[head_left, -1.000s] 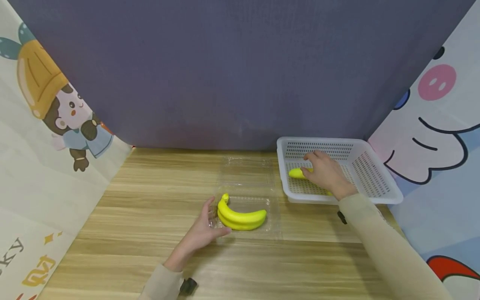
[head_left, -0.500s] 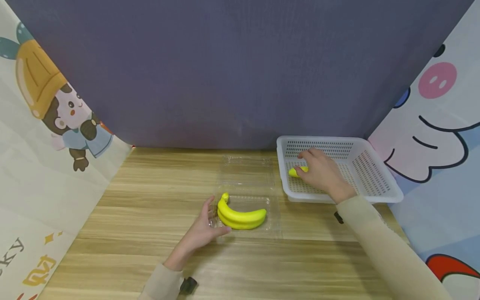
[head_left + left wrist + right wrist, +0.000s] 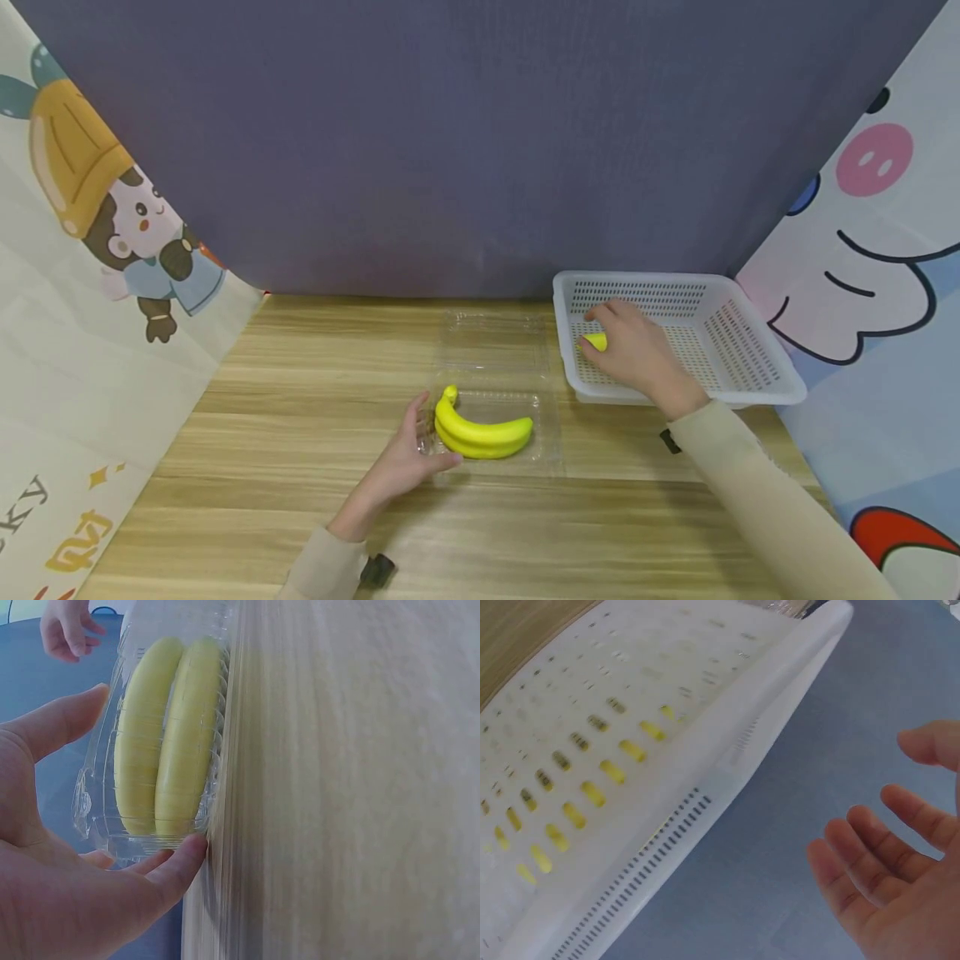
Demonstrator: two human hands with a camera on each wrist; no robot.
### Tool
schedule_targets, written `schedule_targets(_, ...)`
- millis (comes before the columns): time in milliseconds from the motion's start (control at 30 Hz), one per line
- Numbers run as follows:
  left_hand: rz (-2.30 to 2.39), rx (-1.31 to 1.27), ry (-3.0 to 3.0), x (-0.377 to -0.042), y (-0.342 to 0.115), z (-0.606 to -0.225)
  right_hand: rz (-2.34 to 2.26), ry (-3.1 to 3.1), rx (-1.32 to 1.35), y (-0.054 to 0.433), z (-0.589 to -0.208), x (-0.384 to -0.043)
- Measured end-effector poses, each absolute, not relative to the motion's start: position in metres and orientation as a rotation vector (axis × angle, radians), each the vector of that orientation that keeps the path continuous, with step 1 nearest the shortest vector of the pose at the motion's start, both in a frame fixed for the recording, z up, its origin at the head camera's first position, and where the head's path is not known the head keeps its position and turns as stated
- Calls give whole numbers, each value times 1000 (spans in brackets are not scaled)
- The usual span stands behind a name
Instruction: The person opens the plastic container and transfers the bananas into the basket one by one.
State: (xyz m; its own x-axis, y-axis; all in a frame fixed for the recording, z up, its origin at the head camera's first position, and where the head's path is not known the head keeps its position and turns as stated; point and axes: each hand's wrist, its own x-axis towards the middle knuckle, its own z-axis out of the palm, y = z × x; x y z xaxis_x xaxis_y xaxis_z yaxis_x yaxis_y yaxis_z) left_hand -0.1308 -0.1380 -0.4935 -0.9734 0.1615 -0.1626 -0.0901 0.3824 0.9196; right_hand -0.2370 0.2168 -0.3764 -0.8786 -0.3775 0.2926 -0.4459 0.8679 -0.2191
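Note:
A yellow two-banana bunch lies in the lower half of a clear plastic clamshell box, its lid folded back flat. At the box's left end is my left hand, thumb and fingers spread; the left wrist view shows fingertips touching the box's end beside the bananas. My right hand reaches over a white slotted basket, fingers loosely bent and apart. Under it shows the end of a yellow fruit, mostly hidden. Through the basket's slots yellow shows in the right wrist view.
The wood-grain table carries both containers, the basket to the right of the box. A dark blue-grey panel rises behind, with cartoon-printed sheets at both sides.
My right hand has shifted left inside the basket, covering more of the yellow fruit there. My left hand, the box and the bananas in it stay put.

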Motion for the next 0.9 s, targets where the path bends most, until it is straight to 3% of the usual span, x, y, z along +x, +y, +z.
schedule_targets(900,1618,52,2415,-131,-137,-492,524,-2619,780,186,-375,-210)
